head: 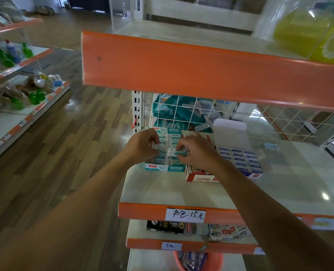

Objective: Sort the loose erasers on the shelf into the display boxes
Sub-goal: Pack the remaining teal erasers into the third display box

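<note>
Head view: left hand (142,146) and right hand (198,153) pinch erasers (179,152) (seemingly) over teal box (163,167).

Orange trim and teal stock everywhere!
Orange shelf edge (201,69), teal-and-white box (163,167), a teal-and-white eraser (179,152), red-and-white box (200,178), blue-and-white erasers (238,159) in rows, white wire grid (181,110), brown wood-grain floor (74,133), yellow bag (308,36), white price label (185,214), black handwriting.
</note>
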Available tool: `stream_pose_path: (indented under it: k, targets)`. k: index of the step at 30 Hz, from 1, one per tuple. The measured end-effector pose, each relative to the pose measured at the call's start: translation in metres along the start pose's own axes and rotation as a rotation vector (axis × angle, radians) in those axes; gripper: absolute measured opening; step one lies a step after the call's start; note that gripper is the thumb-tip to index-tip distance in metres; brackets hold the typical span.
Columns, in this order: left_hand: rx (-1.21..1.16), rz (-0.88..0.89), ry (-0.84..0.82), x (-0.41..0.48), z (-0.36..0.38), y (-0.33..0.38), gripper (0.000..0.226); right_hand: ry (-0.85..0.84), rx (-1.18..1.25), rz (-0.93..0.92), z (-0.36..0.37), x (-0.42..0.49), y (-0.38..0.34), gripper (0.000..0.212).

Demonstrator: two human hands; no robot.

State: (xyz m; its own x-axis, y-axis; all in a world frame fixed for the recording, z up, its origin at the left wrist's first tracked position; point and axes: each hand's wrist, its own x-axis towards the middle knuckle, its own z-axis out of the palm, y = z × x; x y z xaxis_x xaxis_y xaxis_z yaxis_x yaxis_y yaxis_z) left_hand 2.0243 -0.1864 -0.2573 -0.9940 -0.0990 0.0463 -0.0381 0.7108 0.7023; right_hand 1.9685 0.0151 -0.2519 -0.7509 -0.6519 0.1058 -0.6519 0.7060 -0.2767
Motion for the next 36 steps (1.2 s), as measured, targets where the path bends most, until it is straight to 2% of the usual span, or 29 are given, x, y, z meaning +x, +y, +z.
stream_pose_path:
  k: [7, 13, 16, 21, 28, 36]
  targets:
    - [0.053, 0.018, -0.07, -0.003, -0.003, -0.002, 0.032, -0.036, -0.004, 0.006, -0.003, 0.0, -0.003, 0.018]
    - [0.172, 0.023, -0.084, 0.001, -0.004, -0.001, 0.015, -0.052, -0.01, 0.011, -0.008, -0.002, -0.006, 0.018]
    - [0.227, 0.012, -0.064, 0.003, -0.002, -0.001, 0.018, -0.058, -0.009, 0.007, -0.009, -0.003, -0.007, 0.016]
    - [0.295, 0.075, -0.121, 0.005, 0.0, -0.004, 0.025, -0.062, -0.024, 0.024, -0.008, -0.002, -0.007, 0.016]
    - [0.354, 0.121, -0.012, 0.002, 0.002, -0.004, 0.019, -0.049, -0.06, 0.028, -0.006, -0.002, -0.008, 0.018]
    - [0.384, 0.232, 0.01, -0.006, 0.004, -0.007, 0.022, -0.046, -0.086, 0.006, 0.0, 0.001, -0.006, 0.017]
